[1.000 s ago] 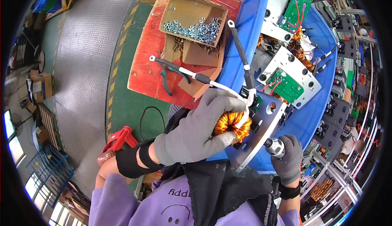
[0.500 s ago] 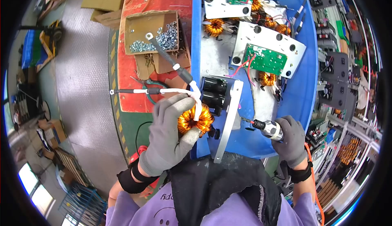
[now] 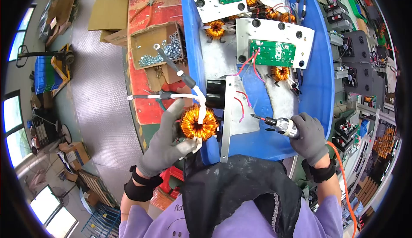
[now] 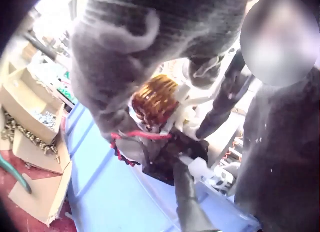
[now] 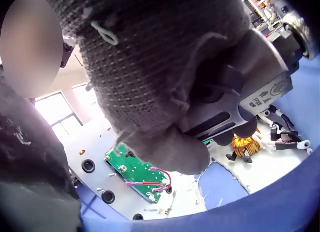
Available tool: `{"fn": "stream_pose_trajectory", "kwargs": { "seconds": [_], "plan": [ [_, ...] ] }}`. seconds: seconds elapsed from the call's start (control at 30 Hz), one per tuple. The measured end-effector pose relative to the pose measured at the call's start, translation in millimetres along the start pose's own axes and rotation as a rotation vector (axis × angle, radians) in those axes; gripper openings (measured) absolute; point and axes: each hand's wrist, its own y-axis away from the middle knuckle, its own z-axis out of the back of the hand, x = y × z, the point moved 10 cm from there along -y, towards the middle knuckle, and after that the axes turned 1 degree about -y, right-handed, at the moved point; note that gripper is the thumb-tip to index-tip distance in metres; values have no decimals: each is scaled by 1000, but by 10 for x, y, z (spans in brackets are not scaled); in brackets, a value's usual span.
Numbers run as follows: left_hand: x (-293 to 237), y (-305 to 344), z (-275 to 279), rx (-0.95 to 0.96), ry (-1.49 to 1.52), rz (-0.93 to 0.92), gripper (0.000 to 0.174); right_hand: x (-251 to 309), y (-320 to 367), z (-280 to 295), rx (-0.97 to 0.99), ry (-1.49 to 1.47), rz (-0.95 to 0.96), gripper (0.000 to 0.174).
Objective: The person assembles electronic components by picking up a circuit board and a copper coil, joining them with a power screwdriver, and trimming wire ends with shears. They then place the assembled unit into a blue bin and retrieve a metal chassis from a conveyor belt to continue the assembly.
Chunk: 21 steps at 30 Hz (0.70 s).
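My gloved left hand (image 3: pixel 159 147) grips a copper-wound toroid coil (image 3: pixel 209 124) over the left edge of the blue bin, thumb at its lower side. From the coil rise white-sleeved cables (image 3: pixel 186 95), ending in ring lugs. Beside it a metal plate (image 3: pixel 225 122) stands on edge, with black cylinders (image 3: pixel 215 94) behind it. In the left wrist view, the glove arches over the windings (image 4: pixel 156 99). My gloved right hand (image 3: pixel 310 139) holds a power screwdriver (image 3: pixel 285 127) with an orange hose, its bit pointing left over the bin. The right wrist view shows its metal body (image 5: pixel 260 67) under the fingers.
The blue bin (image 3: pixel 321 66) contains white plates with green circuit boards (image 3: pixel 272 53) and other coils (image 3: pixel 281 72). To the left, a red table (image 3: pixel 167 10) carries a cardboard box (image 3: pixel 137 40) of nuts. The orange hose (image 3: pixel 343 173) trails down at right.
The head view has turned, so the bin sits further left. The coil and plate have become more upright, and the left fingers have shifted to the coil's left side. The screwdriver stays in the right hand.
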Motion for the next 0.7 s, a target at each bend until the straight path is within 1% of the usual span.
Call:
{"fn": "stream_pose_trajectory", "kwargs": {
  "seconds": [0.07,0.1,0.13,0.2,0.23,0.27,0.33,0.37,0.4,0.43,0.47,0.5,0.57,0.6,0.67,0.7],
  "plan": [
    [-34,71,33,84,382,6,90,-25,11,-26,23,19,-13,35],
    [17,85,112,113,474,70,88,-48,13,-53,49,48,-40,33],
    [68,91,216,109,474,70,88,-40,-3,-67,50,48,-37,33],
    [247,57,340,105,302,74,84,-96,-20,-203,137,96,-69,30],
    [301,22,317,50,367,88,86,-83,-77,-277,167,128,-47,27],
    [373,18,314,61,367,91,86,-73,-165,-320,168,127,-59,27],
    [671,38,286,113,207,219,94,8,-339,-536,300,164,-42,26],
    [741,28,243,94,197,248,103,9,-427,-597,301,163,-51,26],
    [813,0,203,100,195,249,103,61,-514,-690,322,169,1,26],
    [865,-29,135,145,257,224,106,129,-596,-769,342,174,55,26],
    [847,-55,59,188,319,200,108,164,-684,-811,340,172,51,26],
    [841,-42,16,170,397,266,111,209,-757,-878,372,199,59,26],
    [1002,-24,22,164,417,284,110,304,-860,-961,434,258,79,25],
    [1073,-10,26,155,439,298,110,338,-904,-976,434,260,81,25],
    [1090,12,11,143,480,298,110,392,-953,-1052,464,301,111,25],
    [1102,32,3,133,518,302,110,417,-956,-1052,448,301,122,25]
  ]
}}
